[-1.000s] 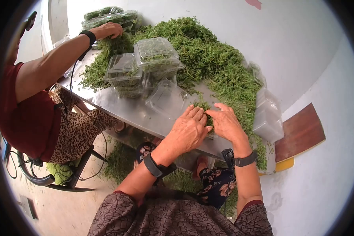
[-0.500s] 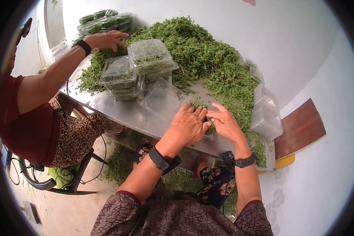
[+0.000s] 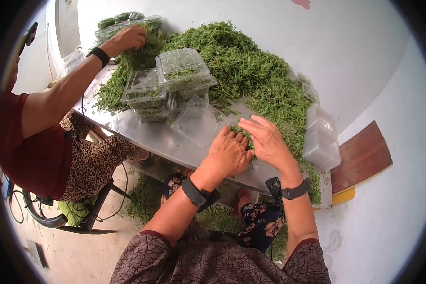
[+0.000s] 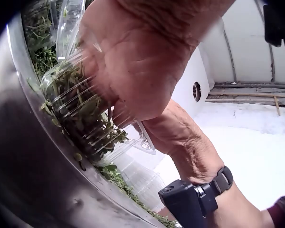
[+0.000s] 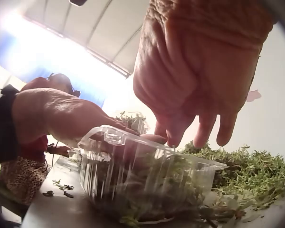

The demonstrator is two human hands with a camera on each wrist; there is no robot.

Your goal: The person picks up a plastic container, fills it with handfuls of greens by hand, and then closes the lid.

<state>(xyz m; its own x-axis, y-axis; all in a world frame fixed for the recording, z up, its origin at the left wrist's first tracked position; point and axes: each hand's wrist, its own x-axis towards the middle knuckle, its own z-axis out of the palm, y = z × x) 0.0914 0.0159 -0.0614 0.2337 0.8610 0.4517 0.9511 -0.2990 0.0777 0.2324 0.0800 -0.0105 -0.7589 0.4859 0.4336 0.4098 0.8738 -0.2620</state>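
Note:
A clear plastic clamshell box (image 5: 147, 175) stands near the table's edge with leafy green herb sprigs (image 4: 73, 97) inside, seen through its ribbed wall. My left hand (image 3: 228, 152) lies over the box, its fingers reaching in and pressing on the sprigs. Above the box's right side, my right hand (image 3: 270, 144) hovers with extended fingers; in the right wrist view its fingertips (image 5: 223, 137) point down close over the rim. Nothing shows in its grasp. From above, my hands cover most of the box. A transparent lid (image 3: 199, 119) lies flat to its left.
A large heap of herbs (image 3: 241, 61) covers the table's back. Filled boxes (image 3: 184, 68) are stacked mid-left, with more (image 3: 123, 26) at the far left. Empty nested boxes (image 3: 321, 137) stand right. A person's hand (image 3: 128, 39) grips a herb bunch at left.
My right hand has lifted slightly from the box, its fingers now straighter. My left hand stays at the box. The other person's hand has dipped and picked up herbs.

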